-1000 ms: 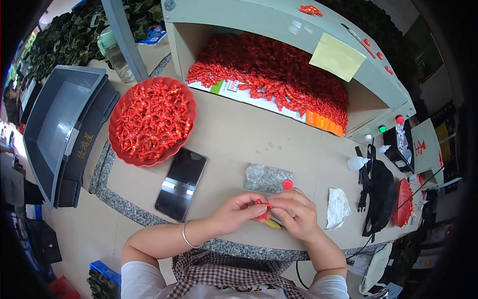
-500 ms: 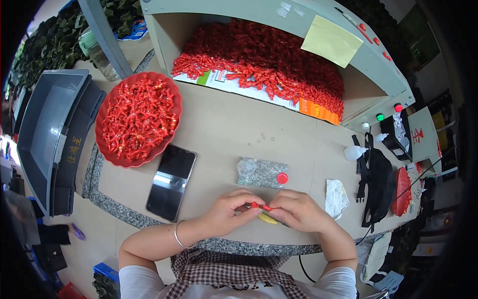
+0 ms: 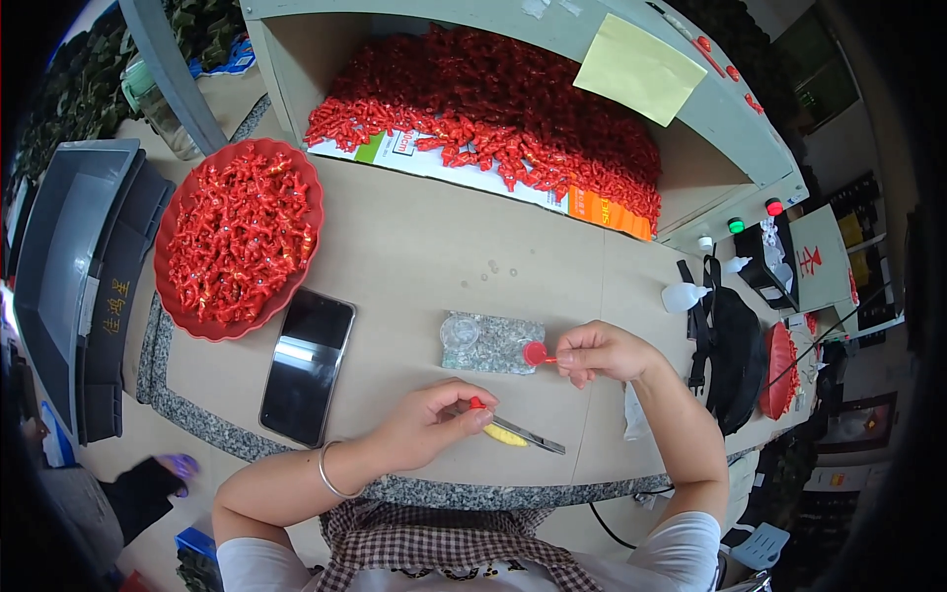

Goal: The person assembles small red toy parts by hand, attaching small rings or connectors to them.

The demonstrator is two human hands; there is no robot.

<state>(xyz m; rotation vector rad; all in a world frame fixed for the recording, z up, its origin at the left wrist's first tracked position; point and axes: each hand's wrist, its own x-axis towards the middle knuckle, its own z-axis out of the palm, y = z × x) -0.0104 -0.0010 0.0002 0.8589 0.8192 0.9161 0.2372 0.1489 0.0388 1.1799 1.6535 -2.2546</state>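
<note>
My left hand is closed, with a small red piece pinched between thumb and fingertips. From under that hand sticks out a slim metal tool with a yellow part; it looks like tweezers, though its other end is hidden. My right hand pinches a thin red piece whose tip meets the small round red cap. This cap sits at the right end of a grey speckled stone slab. A clear round dish rests on the slab's left end.
A red scalloped bowl heaped with small red pieces stands left, beside a phone and grey bins. An open shelf holds a red heap. At right are a white squeeze bottle, black bag and crumpled white sheet.
My hands were together over the red piece. My right hand has moved right and forward to the red cap; my left stays near the tool. The whole view has shifted slightly.
</note>
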